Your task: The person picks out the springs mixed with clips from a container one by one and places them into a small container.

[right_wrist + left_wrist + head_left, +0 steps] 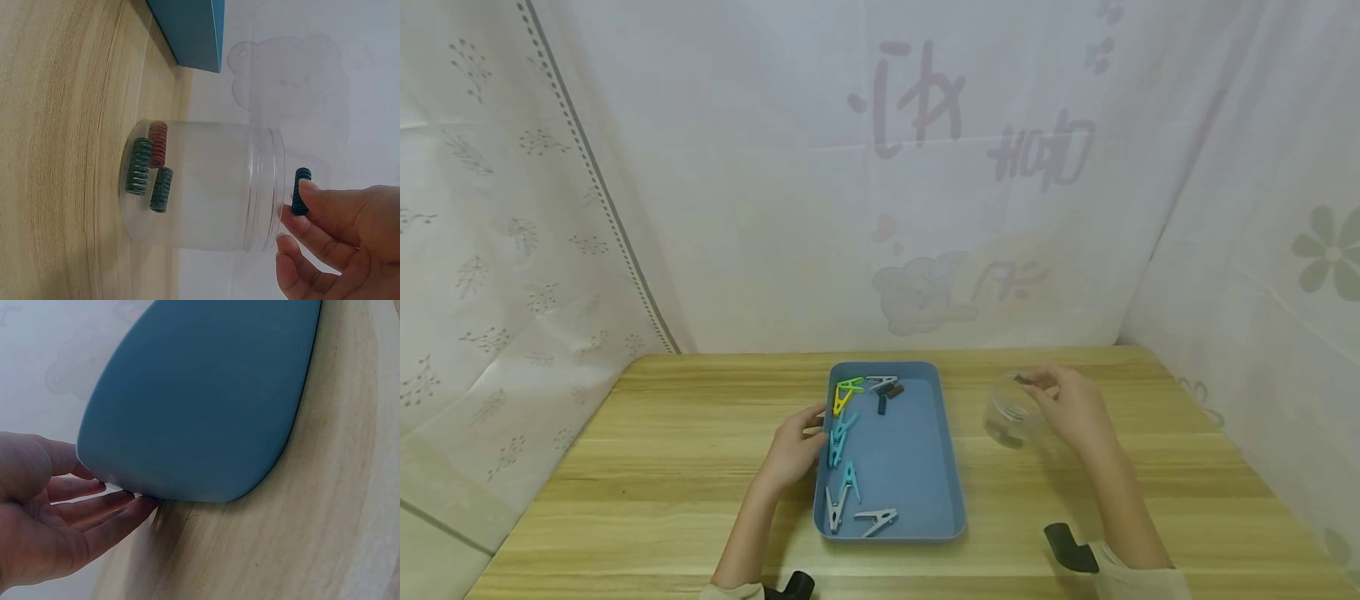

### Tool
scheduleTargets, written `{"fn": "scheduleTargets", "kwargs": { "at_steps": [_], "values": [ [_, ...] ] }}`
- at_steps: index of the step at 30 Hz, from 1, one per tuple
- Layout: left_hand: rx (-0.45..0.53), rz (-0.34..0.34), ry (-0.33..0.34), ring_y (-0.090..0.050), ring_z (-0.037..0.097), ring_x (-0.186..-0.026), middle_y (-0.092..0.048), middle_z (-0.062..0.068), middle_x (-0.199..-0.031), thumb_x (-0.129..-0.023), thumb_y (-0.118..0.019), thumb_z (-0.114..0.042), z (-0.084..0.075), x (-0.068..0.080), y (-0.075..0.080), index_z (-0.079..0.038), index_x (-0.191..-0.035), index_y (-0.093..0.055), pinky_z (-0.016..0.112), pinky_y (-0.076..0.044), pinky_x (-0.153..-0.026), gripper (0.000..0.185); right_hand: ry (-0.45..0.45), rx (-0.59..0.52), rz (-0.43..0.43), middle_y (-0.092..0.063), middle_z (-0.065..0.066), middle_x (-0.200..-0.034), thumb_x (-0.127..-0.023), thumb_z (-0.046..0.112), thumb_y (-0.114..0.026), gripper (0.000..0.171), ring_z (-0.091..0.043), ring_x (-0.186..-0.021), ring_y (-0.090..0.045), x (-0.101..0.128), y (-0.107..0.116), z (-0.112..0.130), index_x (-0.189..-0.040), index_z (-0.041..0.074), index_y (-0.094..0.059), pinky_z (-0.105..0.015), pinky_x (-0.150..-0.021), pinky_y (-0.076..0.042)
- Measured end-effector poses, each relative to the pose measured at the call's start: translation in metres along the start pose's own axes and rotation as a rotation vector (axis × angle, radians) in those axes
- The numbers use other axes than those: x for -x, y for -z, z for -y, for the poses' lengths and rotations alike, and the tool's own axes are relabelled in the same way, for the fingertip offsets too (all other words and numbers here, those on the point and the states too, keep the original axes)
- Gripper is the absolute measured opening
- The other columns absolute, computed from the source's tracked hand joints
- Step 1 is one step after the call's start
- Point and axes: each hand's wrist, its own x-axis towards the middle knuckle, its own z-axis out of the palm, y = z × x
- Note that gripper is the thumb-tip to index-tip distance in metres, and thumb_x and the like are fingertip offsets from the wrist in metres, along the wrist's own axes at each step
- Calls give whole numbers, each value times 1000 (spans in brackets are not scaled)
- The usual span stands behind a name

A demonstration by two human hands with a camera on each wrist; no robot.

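1. The right hand (pixel 350 237) pinches a dark spring (pixel 301 191) just above the clear jar (pixel 200 187) mouth.
2. Three springs (pixel 150 170) already lie inside the jar.
3. Left of the jar, the left hand (pixel 793 450) rests flat, fingers straight, against the blue tray (pixel 917 467); two dark springs (pixel 887 396) and the clothes pegs (pixel 842 450) remain there.

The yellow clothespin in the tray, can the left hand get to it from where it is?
Probably yes: the left hand rests at the tray edge, the yellow clothespin lies uncovered nearby.

Open tabletop (pixel 1150 500) lies between tray (pixel 951 467) and jar (pixel 1011 412).
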Motion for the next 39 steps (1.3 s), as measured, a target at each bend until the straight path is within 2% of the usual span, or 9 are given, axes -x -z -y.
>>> {"fn": "scheduleTargets", "kwargs": {
  "at_steps": [13,21,29,36,39],
  "values": [
    [-6,-2,0,-68,34,-101,-60,36,-136,-98,-52,4,0,1,0,10,-151,-48,37,-59,-72,54,39,15,-11,-71,-30,-113,-102,11,-67,28,-32,-84,-67,3,-3,-4,-119,-12,-67,-50,-74,-57],
    [9,-2,8,-69,31,-97,-60,35,-136,-99,-52,2,1,0,0,9,-151,-49,37,-59,-69,52,30,21,6,-71,-30,-113,-102,11,-67,27,-24,-77,-64,3,-7,-8,-119,-10,-68,-37,-66,-52],
    [9,-1,-4,-69,33,-98,-60,36,-136,-98,-52,4,1,1,0,10,-151,-49,38,-59,-69,53,24,4,23,-71,-30,-111,-101,11,-66,28,-23,-75,-62,4,-9,-10,-119,-11,-68,-36,-65,-51],
    [5,1,-12,-70,37,-103,-60,36,-136,-98,-53,3,2,0,0,11,-150,-48,39,-60,-71,54,23,7,27,-72,-30,-111,-101,12,-67,29,-25,-79,-64,4,-12,-12,-119,-11,-69,-44,-70,-55],
    [2,0,-10,-70,39,-105,-60,37,-136,-97,-53,3,2,0,0,11,-150,-48,40,-60,-72,54,16,5,31,-72,-30,-110,-101,11,-67,29,-25,-78,-63,4,-13,-12,-119,-11,-69,-40,-66,-52]
  ]
}}
